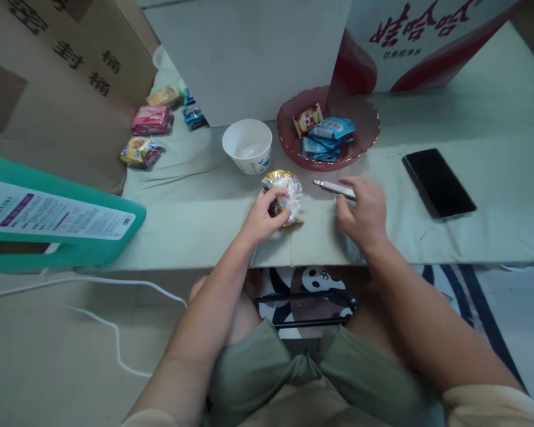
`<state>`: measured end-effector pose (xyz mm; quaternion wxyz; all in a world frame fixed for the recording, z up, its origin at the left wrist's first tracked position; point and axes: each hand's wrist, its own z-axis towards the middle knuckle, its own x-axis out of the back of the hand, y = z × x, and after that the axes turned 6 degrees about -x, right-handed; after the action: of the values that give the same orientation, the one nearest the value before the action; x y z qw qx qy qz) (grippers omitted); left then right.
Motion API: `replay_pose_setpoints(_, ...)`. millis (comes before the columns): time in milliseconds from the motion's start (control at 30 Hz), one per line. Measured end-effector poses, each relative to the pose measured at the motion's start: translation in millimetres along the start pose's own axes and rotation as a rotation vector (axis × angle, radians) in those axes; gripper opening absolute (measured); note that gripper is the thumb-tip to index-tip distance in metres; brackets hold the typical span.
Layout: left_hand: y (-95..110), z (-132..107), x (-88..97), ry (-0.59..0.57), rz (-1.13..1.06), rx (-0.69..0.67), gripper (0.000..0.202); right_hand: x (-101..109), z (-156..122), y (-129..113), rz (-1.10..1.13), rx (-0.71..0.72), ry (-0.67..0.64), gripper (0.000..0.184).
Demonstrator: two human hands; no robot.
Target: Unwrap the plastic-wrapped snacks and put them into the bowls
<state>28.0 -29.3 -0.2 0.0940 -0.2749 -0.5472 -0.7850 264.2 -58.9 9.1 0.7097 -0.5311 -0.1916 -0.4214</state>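
Roughly crosswise slim tool [335, 188], tip leftward.

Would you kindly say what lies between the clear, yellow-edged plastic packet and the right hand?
The head view shows a slim silver tool there.

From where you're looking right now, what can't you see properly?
Crinkly clear-and-yellow plastic packet: head view, partly hidden by the left hand.
Slim pale tool: head view, its back end hidden by the right hand.
Green plastic jug: head view, cut off by the left edge.
Shiny blue packets in the pink wavy-edged bowl: head view, small print too tiny to read.
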Motion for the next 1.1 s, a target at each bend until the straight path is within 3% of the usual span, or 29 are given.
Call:
replay_pose_setpoints(67,0.3,0.6,-1.5,0.067,-0.01,0.053,0.027,5.7,0.1,16.2,-0.162,-0.072,-0.027,0.039)
replay_pose_setpoints(167,-0.3,2.9,-4.0,0.169,-0.055,0.13,0.022,11.0,-1.8,28.3,-0.271,-0.099,-0.135,0.032)
replay_pose_setpoints(300,-2.1,6.0,-6.5,0.221,-0.118,0.144,0.017,22.4,-8.4,14.9,-0.252,-0.136,-0.253,0.025)
replay_pose_setpoints(367,-2.5,6.5,-7.5,0.234,-0.113,0.121,0.016,27.6,-13.5,1.4,-0.123,-0.241,-0.29,0.025)
replay_pose_setpoints(533,-1.3,5.8,-11.2,0.236,-0.073,0.045,0.02,18.6,-23.6,-26.8,0.547,-0.443,-0.408,0.03)
replay_pose_setpoints(600,-0.8,5.1,-12.8,0.232,-0.074,0.031,0.024,9.0,-22.9,-33.7,0.613,-0.424,-0.413,0.035)
replay_pose_setpoints(767,-1.7,3.6,-13.7,0.221,-0.03,-0.01,0.023,-5.9,-10.6,-44.0,0.493,-0.346,-0.372,0.04)
replay_pose_setpoints(967,-4.7,6.0,-12.9,0.228,-0.103,0.038,0.016,-5.2,0.1,-51.3,0.305,-0.228,-0.437,0.039)
replay_pose_setpoints(1100,-2.5,9.5,-10.9,0.243,-0.147,0.124,0.013,2.5,-1.1,-45.4,0.24,-0.232,-0.512,0.039)
